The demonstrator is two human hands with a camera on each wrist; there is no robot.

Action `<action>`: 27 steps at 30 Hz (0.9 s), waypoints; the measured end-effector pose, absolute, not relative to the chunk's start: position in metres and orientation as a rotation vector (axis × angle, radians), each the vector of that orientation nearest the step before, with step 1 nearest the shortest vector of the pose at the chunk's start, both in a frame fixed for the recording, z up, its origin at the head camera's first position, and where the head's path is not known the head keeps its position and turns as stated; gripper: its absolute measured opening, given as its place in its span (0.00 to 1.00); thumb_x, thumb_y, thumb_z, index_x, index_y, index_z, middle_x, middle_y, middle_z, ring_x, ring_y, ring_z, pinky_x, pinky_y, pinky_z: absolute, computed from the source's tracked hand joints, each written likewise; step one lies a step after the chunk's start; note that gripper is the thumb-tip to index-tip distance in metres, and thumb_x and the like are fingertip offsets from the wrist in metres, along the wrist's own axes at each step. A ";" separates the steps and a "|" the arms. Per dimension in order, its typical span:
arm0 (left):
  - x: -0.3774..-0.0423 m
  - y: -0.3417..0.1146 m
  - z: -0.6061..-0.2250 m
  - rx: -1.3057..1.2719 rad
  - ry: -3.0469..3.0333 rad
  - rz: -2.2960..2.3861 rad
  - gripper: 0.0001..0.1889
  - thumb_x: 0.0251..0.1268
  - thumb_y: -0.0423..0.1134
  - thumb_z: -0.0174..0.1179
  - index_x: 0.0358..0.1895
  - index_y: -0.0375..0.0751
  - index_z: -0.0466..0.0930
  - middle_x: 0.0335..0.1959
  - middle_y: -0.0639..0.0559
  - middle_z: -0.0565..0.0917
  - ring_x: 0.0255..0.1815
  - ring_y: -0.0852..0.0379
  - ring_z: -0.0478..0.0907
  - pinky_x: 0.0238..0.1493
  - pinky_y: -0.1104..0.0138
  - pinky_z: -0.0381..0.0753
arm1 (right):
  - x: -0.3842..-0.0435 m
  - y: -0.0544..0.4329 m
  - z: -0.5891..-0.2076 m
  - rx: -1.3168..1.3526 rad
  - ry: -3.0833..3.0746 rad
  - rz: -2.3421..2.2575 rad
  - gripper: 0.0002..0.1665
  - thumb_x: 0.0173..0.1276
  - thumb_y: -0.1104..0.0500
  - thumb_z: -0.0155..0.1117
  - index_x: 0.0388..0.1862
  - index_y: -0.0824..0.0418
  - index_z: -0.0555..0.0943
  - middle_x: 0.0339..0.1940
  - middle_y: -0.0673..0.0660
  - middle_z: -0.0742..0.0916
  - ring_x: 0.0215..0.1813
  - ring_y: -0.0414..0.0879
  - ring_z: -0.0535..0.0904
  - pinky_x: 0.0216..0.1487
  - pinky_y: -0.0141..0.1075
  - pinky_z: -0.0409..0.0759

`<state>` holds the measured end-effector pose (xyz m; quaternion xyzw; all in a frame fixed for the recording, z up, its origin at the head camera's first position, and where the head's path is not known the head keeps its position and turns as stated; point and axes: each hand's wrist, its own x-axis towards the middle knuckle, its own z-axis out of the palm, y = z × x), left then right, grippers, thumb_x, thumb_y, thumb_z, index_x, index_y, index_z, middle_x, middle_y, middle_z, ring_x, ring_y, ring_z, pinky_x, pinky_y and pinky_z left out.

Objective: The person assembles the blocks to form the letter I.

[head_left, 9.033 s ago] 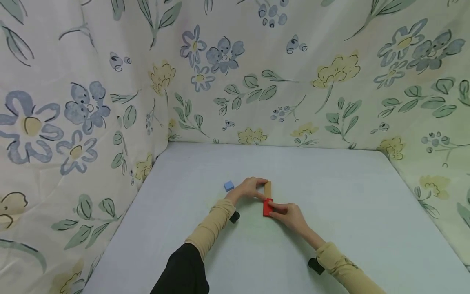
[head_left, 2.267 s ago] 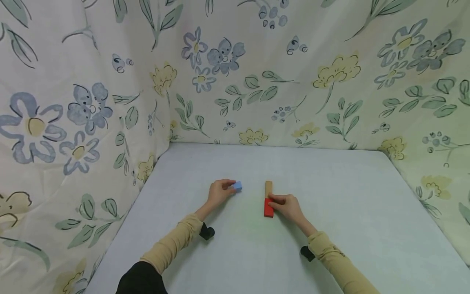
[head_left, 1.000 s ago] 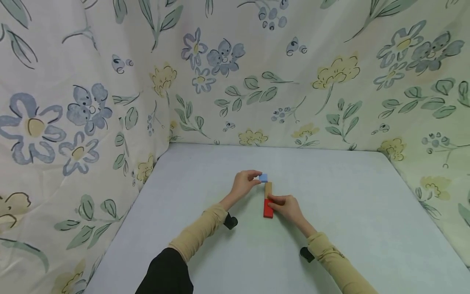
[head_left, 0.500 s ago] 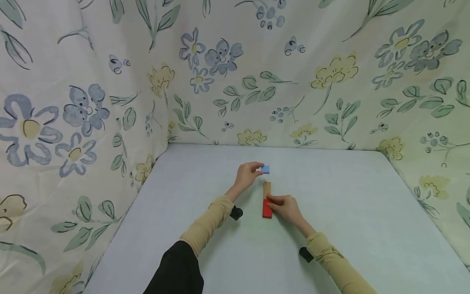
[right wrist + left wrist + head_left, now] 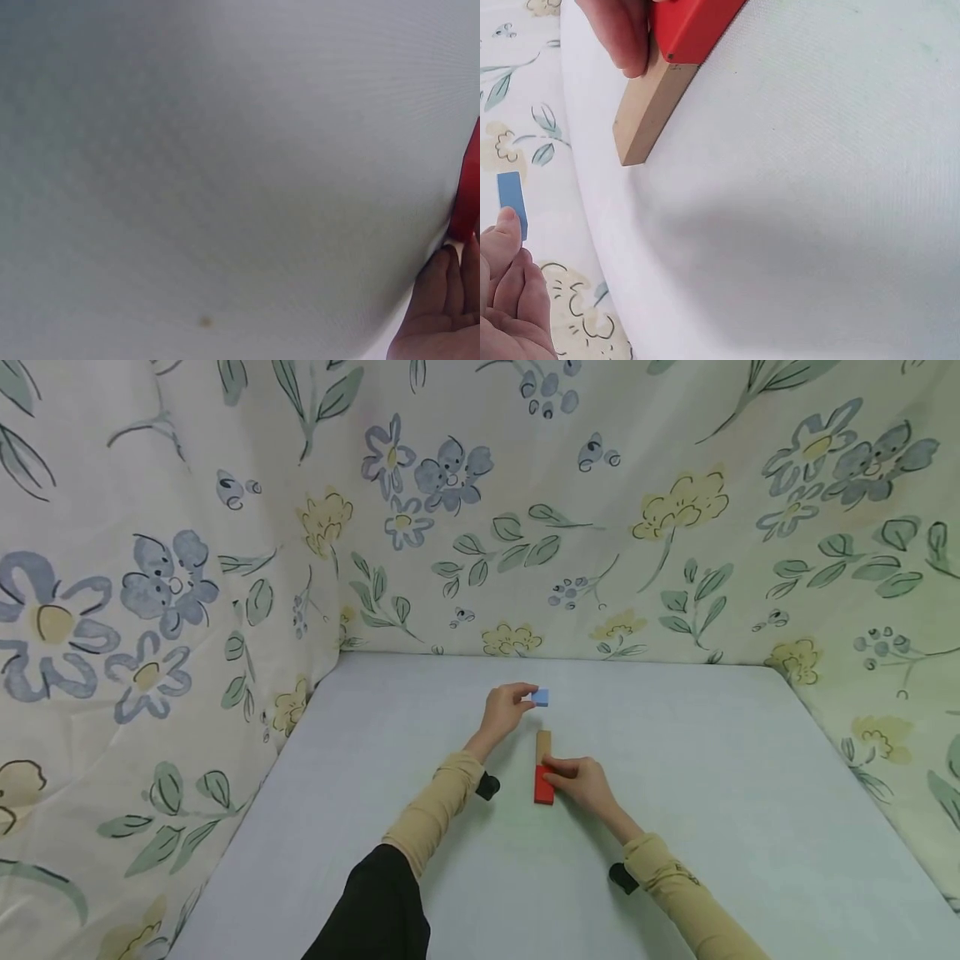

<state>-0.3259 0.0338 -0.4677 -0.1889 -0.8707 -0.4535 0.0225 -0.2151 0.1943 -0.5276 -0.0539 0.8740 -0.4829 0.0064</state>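
Observation:
In the head view my left hand [image 5: 504,710] pinches a small blue block [image 5: 541,697] between thumb and fingers, beyond the far end of a straight row. In the left wrist view the blue block [image 5: 511,202] shows up against the flowered cloth. That row is a plain wooden block [image 5: 543,746] end to end with a red block [image 5: 543,792], lying on the table. My right hand [image 5: 585,783] holds the red block from the right, a fingertip at the seam and lapping the wood. Only part of the red block [image 5: 469,187] shows in the right wrist view.
A white-covered table [image 5: 712,793] carries the blocks. Flowered cloth [image 5: 585,527] hangs behind it and on both sides. A dark wrist camera [image 5: 487,786] sits below the left hand, and another camera [image 5: 623,877] below the right wrist.
The left hand let go of the wooden and red blocks, took the blue block from the left, and carried it right and then farther away past the row. The right hand stayed at the row.

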 end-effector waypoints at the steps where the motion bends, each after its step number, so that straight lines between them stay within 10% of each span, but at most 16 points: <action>1: -0.326 0.034 -0.469 -0.580 -2.701 -1.405 0.15 0.62 0.31 0.62 0.53 0.41 0.82 0.53 0.45 0.83 0.55 0.49 0.80 0.55 0.60 0.80 | -0.215 0.194 -0.527 -0.165 2.735 -1.511 0.22 0.60 0.61 0.69 0.54 0.62 0.81 0.53 0.60 0.85 0.57 0.54 0.80 0.56 0.46 0.79; 27: -0.331 0.050 -0.507 -0.574 -2.723 -1.340 0.14 0.60 0.28 0.61 0.50 0.36 0.83 0.51 0.43 0.84 0.54 0.49 0.81 0.55 0.59 0.80 | -0.214 0.195 -0.527 -0.198 2.771 -1.526 0.20 0.60 0.60 0.69 0.52 0.62 0.83 0.51 0.60 0.86 0.55 0.53 0.81 0.54 0.44 0.80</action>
